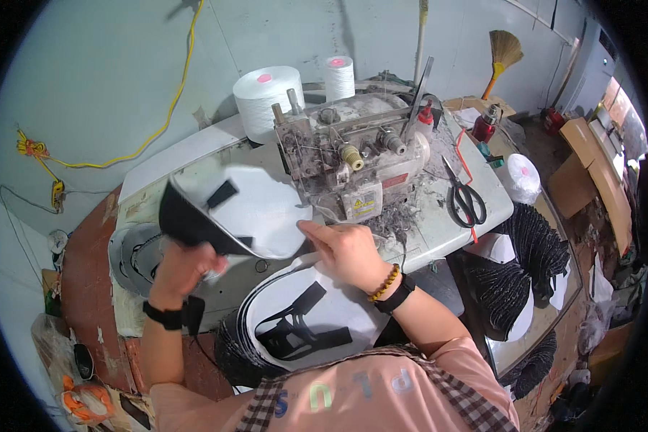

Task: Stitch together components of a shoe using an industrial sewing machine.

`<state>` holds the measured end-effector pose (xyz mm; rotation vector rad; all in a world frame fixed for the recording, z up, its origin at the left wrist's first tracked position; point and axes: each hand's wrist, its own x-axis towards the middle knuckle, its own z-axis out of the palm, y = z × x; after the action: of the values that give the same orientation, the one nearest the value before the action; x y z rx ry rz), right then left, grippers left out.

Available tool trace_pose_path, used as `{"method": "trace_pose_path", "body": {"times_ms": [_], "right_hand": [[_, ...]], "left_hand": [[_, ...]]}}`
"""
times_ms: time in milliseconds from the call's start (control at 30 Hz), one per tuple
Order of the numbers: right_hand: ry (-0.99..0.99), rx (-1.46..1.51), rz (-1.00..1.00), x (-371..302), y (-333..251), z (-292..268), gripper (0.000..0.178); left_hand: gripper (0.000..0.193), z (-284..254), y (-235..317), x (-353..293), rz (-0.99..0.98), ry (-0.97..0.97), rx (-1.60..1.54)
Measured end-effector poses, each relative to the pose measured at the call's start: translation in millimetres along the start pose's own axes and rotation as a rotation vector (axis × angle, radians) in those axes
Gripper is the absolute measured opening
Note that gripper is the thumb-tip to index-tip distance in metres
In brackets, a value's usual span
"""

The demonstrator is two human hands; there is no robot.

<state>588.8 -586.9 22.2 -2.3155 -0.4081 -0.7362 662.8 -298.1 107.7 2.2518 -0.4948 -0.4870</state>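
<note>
A curved fabric piece, white inside and black outside with short black tabs, is held up at the left front of the grey sewing machine. My left hand, slightly blurred, is closed on its lower left edge. At the piece's right edge, close to the machine, is my right hand, its forefinger along the edge and the thumb hidden. A stack of similar fabric pieces with black tabs lies against my front, below both hands.
Black-handled scissors lie on the right of the machine table. White thread cones stand behind the machine, and lint covers its base. More fabric pieces sit at the table's left end. Black-and-white bundles rest at the right.
</note>
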Motion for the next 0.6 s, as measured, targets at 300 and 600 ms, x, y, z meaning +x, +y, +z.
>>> {"method": "trace_pose_path", "body": {"times_ms": [300,600], "right_hand": [[-0.089,0.277,0.261,-34,-2,-17,0.028],[-0.277,0.25,0.242,-59,3,-12,0.03]], "left_hand": [[0.021,74,12,11,0.433,0.12,-0.038],[0.026,76,-45,104,0.371,0.701,-0.355]]}}
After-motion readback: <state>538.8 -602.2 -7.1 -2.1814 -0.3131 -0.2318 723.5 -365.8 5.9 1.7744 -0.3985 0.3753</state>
